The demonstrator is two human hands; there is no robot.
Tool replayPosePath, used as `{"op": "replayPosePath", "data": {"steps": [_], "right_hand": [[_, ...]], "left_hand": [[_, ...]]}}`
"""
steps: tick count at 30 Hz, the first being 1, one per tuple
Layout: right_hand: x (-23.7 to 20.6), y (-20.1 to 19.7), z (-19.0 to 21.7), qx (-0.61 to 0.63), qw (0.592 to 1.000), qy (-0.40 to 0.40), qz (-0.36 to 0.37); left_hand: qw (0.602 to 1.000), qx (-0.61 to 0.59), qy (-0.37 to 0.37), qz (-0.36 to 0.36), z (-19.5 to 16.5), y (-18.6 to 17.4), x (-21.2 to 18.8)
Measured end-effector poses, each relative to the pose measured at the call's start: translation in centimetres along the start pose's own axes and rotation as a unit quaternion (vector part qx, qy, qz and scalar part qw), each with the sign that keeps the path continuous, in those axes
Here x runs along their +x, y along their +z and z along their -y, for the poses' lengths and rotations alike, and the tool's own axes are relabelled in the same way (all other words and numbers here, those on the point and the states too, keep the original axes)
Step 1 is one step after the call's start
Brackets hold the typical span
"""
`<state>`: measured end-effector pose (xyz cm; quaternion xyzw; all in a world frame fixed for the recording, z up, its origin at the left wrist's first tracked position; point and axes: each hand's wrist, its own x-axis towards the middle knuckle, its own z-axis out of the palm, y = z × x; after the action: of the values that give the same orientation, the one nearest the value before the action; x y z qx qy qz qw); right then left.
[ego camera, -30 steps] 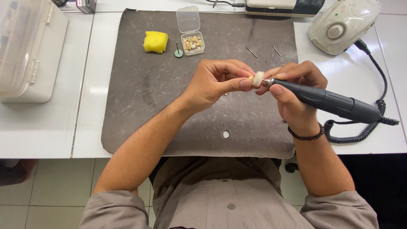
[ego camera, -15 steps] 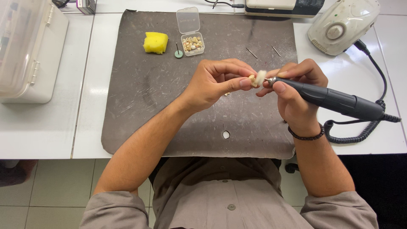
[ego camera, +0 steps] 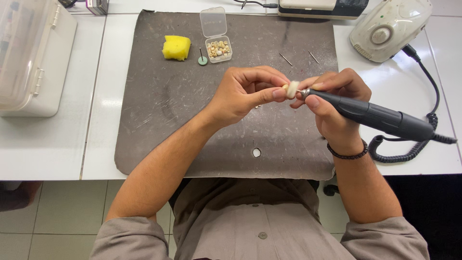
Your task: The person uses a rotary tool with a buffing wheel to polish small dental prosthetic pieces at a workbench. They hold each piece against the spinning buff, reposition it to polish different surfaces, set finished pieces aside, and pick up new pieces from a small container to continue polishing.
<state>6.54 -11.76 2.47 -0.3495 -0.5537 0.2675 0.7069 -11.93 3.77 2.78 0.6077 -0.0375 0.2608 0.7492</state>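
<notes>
1. Left hand [ego camera: 240,94]: fingers curling together, thumb and fingertips pinching a small pale workpiece [ego camera: 291,89] at its near end, above the mat.
2. Small pale workpiece: sitting just past the left fingertips, touching the tool's tip. Looking light, hard and probably brittle; slippery when this small. Best gripped by its sides, close to the fingertips.
3. Right hand [ego camera: 332,103]: fingers wrapping a dark rotary handpiece [ego camera: 375,115] near its nose, pen-style, thumb pressing on top.
4. Dark rotary handpiece: trailing a coiled cable [ego camera: 409,144] behind the right wrist to a white control unit [ego camera: 390,26].
5. Grey work mat [ego camera: 168,110]: lying beneath both hands.
6. Beyond the fingers: clear small box [ego camera: 218,47] holding pale pieces, green-disc bur [ego camera: 202,58], yellow sponge [ego camera: 176,47].
7. Two thin burs [ego camera: 298,58]: lying just above the fingers.
</notes>
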Motion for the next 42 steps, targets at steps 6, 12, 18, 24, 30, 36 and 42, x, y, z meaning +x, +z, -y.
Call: {"op": "replayPosePath", "data": {"steps": [6, 12, 18, 24, 30, 36, 42], "right_hand": [[0.2, 0.3, 0.1, 0.041, 0.998, 0.009, -0.055], [-0.1, 0.9, 0.2, -0.071, 0.997, -0.004, -0.042], [0.1, 1.0, -0.2, -0.110, 0.993, -0.028, -0.007], [0.0, 0.8, -0.3, -0.113, 0.993, -0.013, -0.021], [-0.3, 0.6, -0.5, -0.064, 0.996, -0.029, -0.061], [-0.3, 0.5, -0.4, -0.062, 0.997, -0.036, -0.022], [-0.2, 0.8, -0.5, -0.048, 0.997, -0.013, -0.051]], "left_hand": [[1.000, 0.009, 0.006, -0.002, -0.3, 0.2, 0.0], [0.998, 0.019, 0.004, -0.058, -0.2, 0.8, 0.1], [0.996, 0.044, 0.003, -0.074, -0.3, 1.1, -0.1], [0.996, 0.046, 0.013, -0.077, -0.1, 1.2, -0.1], [0.994, 0.048, -0.003, -0.096, -0.2, 1.0, -0.1], [0.991, 0.060, -0.027, -0.116, -0.5, 0.8, 0.0], [0.989, 0.110, 0.049, -0.082, -0.7, 1.2, 0.1]]}}
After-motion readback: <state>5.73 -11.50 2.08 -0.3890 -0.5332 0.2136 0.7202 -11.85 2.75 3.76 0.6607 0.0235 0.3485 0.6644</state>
